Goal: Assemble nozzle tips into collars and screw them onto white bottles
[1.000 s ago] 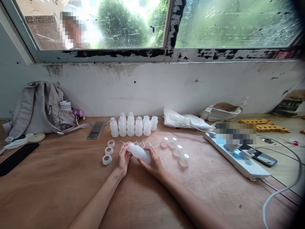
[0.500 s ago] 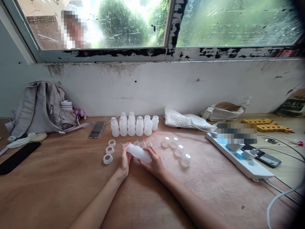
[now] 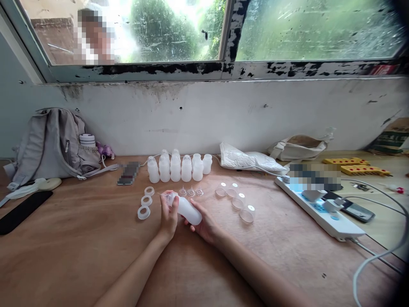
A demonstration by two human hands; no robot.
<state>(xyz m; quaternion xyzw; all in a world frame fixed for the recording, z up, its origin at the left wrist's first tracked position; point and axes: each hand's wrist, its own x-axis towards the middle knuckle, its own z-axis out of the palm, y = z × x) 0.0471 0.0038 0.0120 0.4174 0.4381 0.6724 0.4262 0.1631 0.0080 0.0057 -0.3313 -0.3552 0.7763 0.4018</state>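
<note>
A small white plastic bottle (image 3: 188, 209) lies tilted between both my hands, its neck pointing up and left. My left hand (image 3: 168, 214) is closed on the bottle's neck end, where a translucent teat and ring sit. My right hand (image 3: 204, 225) is wrapped under the bottle's base. Just behind the hands, small clear teats (image 3: 191, 192) stand in a short row. Three white screw rings (image 3: 145, 203) lie to the left. Several clear domed caps (image 3: 238, 201) lie to the right. Several upright white bottles (image 3: 177, 167) stand in a group farther back.
A grey backpack (image 3: 51, 145) leans on the wall at the far left, with a black flat object (image 3: 22, 211) in front of it. A white plastic bag (image 3: 247, 161) and a beige pouch (image 3: 297, 148) lie at the back right. A white power strip (image 3: 319, 211) with cables lies at the right.
Both hands have drawn the bottle slightly nearer and tipped its neck more upright. My left hand has closed further round the neck end.
</note>
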